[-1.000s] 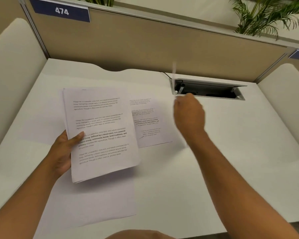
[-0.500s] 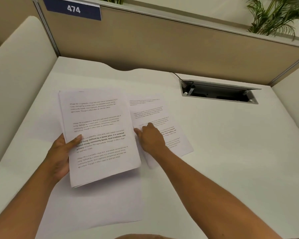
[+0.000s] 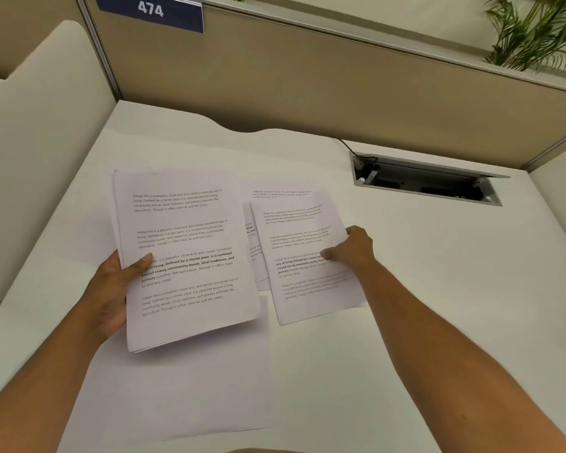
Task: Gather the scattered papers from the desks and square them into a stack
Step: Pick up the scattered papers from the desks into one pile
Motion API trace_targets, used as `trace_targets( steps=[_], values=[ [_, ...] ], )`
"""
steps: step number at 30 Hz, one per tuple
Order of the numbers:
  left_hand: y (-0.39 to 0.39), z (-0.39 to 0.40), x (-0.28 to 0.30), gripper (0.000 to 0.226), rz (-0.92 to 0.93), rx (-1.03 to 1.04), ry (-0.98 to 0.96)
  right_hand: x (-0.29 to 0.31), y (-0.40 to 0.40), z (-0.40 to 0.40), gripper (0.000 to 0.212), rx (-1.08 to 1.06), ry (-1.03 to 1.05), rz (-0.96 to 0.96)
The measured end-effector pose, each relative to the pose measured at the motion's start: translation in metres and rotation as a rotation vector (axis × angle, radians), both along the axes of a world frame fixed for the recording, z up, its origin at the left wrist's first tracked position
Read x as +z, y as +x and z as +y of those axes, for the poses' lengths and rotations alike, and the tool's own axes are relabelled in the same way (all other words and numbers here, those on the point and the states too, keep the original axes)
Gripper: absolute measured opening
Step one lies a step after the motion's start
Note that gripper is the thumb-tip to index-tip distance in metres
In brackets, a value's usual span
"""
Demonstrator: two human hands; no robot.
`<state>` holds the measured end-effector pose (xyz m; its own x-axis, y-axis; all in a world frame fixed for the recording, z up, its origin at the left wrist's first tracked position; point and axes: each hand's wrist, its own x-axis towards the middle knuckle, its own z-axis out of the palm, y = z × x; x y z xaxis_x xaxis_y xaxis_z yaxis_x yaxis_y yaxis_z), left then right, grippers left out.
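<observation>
Head view: left hand (image 3: 111, 289) grips stack (image 3: 183, 256), right hand (image 3: 356, 250) pinches sheet (image 3: 304, 256), long axes pointing away.

I count two bare hands: my left hand (image 3: 111, 291) at nine o'clock, my right hand (image 3: 353, 248) at three o'clock. One thick sheaf of white printed paper (image 3: 183, 256), one loose white printed sheet (image 3: 307, 266), two more printed sheets (image 3: 276, 191) partly hidden at twelve o'clock, one blank white sheet (image 3: 190, 387) at six o'clock. One grey metal cable hatch (image 3: 425, 183), one blue "474" sign (image 3: 151, 11), one green palm plant (image 3: 536, 31)
</observation>
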<state>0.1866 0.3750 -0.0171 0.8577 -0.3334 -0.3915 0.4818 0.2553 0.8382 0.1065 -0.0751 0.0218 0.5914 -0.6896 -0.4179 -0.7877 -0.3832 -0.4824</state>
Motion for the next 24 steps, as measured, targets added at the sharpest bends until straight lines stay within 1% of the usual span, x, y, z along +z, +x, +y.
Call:
trace_targets(
  steps=[3, 7, 11, 13, 15, 17, 21, 24],
  values=[
    [0.002, 0.002, 0.000, 0.051, 0.001, 0.013, 0.002, -0.001, 0.004, -0.001, 0.071, -0.044, 0.108, 0.017],
    [0.002, 0.001, -0.001, 0.049, 0.013, 0.032, 0.010, 0.006, 0.001, -0.007, 0.050, -0.028, 0.177, -0.055],
    [0.003, 0.001, 0.000, 0.045, 0.024, 0.040, 0.025, 0.029, -0.017, -0.025, 0.043, 0.025, 0.185, -0.161],
    [0.003, -0.001, 0.000, 0.044, 0.033, 0.038, 0.019, 0.042, -0.036, -0.038, 0.037, -0.003, 0.176, -0.249],
    [0.002, -0.005, 0.000, 0.044, 0.035, 0.029, 0.015, 0.057, -0.058, -0.051, 0.026, -0.054, 0.194, -0.336],
    [-0.001, -0.010, 0.001, 0.043, 0.044, 0.023, 0.007, 0.071, -0.079, -0.057, 0.023, -0.094, 0.224, -0.404],
    [-0.008, -0.026, 0.003, 0.039, 0.054, 0.017, 0.007, 0.090, -0.112, -0.062, 0.027, -0.162, 0.296, -0.549],
    [-0.015, -0.039, 0.008, 0.036, 0.055, 0.016, 0.027, 0.103, -0.130, -0.055, 0.023, -0.215, 0.269, -0.651]
  ],
)
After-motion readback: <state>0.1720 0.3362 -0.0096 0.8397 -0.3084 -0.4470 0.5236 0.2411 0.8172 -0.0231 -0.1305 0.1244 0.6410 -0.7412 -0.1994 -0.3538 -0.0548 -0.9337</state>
